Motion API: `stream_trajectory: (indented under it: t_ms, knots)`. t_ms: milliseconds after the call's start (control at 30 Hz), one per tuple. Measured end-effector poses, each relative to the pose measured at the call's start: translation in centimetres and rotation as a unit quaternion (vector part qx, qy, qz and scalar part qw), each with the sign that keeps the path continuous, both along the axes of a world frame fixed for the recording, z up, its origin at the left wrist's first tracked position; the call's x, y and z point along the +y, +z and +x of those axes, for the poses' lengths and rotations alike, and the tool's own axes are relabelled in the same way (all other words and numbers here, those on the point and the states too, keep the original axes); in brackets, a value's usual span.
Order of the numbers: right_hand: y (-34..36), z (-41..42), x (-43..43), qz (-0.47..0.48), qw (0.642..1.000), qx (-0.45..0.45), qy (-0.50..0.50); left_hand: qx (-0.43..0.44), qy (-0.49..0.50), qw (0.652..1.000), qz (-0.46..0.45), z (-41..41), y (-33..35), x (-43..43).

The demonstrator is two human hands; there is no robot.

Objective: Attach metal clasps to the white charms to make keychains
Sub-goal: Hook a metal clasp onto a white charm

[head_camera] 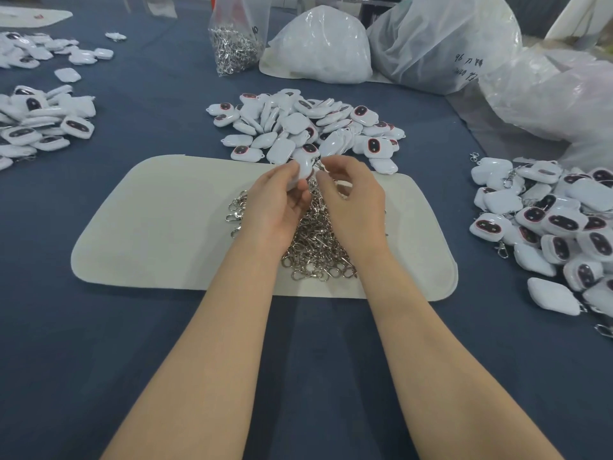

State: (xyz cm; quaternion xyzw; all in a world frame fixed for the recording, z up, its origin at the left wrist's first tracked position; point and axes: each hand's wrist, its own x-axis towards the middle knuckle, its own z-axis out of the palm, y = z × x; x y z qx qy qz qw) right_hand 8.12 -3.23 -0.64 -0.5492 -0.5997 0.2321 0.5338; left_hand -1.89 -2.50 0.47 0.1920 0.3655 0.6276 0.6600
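My left hand [277, 202] grips a white charm [303, 169] above a cream mat [159, 227]. Just to its right, my right hand [353, 202] pinches a small metal clasp [320, 165] against the charm's upper edge. A heap of loose metal clasps [315, 247] lies on the mat under both hands. Beyond the mat sits a pile of white charms [308, 127], some showing a dark oval face with a red rim.
Charms with clasps on them are heaped at the right [557, 227]. More charms lie at the left [39, 124] and far left [36, 51]. A clear bag of clasps [235, 44] and big plastic bags [444, 41] stand at the back on the blue cloth [166, 343].
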Motion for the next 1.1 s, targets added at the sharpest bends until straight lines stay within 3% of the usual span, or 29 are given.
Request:
stream_trajectory:
  t_ms: [333,467,700,1100]
  knots:
    - [0.4,-0.1,-0.3,0.054,0.998,0.030,-0.024,0.020,-0.035,0.999,-0.019,0.4,0.4,-0.3]
    - [0.3,0.1,-0.3,0.062,0.997,-0.024,-0.041,0.141,0.044,0.989,0.029,0.5,0.1,-0.4]
    - [0.0,0.5,-0.1,0.066,0.990,-0.120,-0.044,0.373,0.127,0.903,0.171,0.9,-0.3,-0.9]
    - [-0.2,0.6,-0.1,0.061,0.978,-0.201,-0.003,0.547,0.124,0.788,0.253,0.8,-0.9,-0.9]
